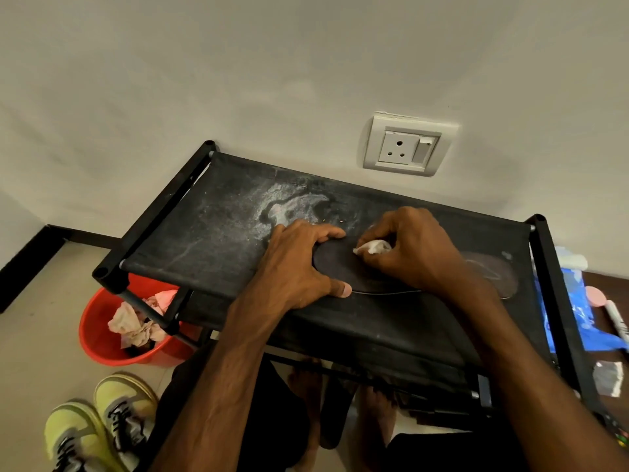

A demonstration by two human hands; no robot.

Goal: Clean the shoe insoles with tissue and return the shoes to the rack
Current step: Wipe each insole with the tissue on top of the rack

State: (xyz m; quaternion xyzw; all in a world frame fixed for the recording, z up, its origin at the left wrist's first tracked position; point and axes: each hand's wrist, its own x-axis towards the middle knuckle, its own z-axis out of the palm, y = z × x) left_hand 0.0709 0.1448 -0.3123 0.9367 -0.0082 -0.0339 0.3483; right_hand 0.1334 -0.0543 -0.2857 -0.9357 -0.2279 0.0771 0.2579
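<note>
A dark insole lies flat on the top shelf of the black fabric shoe rack. My left hand holds its left end, fingers curled over the far edge and thumb on the near edge. A crumpled white tissue is pinched in my right hand and pressed on the insole. A second dark insole lies to the right, partly behind my right wrist. A pair of yellow-green shoes stands on the floor at the bottom left.
A red bucket with crumpled used tissues sits on the floor under the rack's left end. White dust marks the rack top. A blue packet and a white marker lie right of the rack. A wall socket is behind.
</note>
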